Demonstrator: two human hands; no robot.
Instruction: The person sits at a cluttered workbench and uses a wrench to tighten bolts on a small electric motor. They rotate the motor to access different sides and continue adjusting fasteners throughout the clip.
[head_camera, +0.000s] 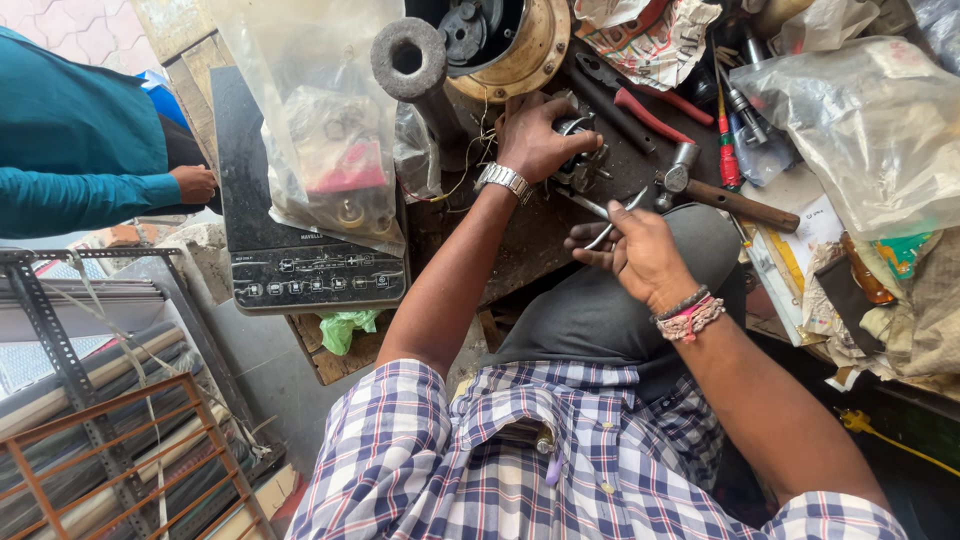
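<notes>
My left hand (535, 135), with a metal watch on its wrist, is closed over a small metal motor part (580, 160) with loose wires on the dark workbench (530, 235). My right hand (632, 250), wearing thread bracelets, grips a pair of thin metal pliers (608, 215) whose jaws point toward the motor part. The part is mostly hidden under my left fingers.
A hammer (720, 195) with a wooden handle lies right of the part, near red-handled pliers (640, 105) and screwdrivers (728, 140). A black induction cooktop (290, 265) under a plastic bag (320, 120) sits left. Another person in a teal sleeve (90, 190) stands at far left.
</notes>
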